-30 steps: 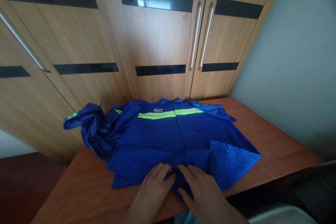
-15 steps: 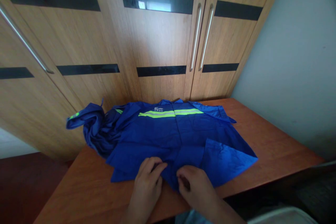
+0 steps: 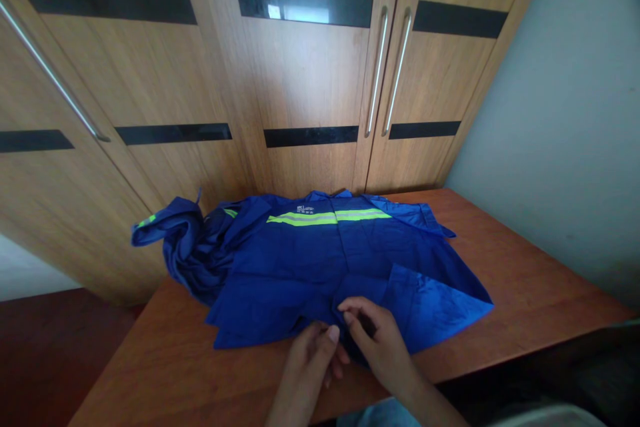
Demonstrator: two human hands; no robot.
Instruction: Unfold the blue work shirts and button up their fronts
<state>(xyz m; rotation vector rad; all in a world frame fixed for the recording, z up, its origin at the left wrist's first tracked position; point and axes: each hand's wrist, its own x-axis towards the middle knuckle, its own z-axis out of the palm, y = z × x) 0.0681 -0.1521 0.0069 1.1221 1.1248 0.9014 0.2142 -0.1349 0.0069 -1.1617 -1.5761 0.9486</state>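
Observation:
A blue work jacket lies front side up, with a yellow-green and silver reflective band across its chest and small white print above the band. Its lower right front corner is folded back, showing a brighter blue inner side. At the bottom middle edge, my right hand pinches the cloth between thumb and forefinger. Close beside it, lower and to the left, my left hand is closed at the same hem, its fingers curled and thumb uppermost. The cloth between the left fingers is mostly hidden. One sleeve is bunched at the left.
The jacket rests on a reddish-brown wooden tabletop. Behind it stands a wooden wardrobe with metal handles and dark strips. A pale wall borders the table's right side. Dark floor shows at lower left.
My left hand has moved right and slightly down along the hem, closer to my right hand. My right hand has shifted slightly up and right. The view has shifted slightly.

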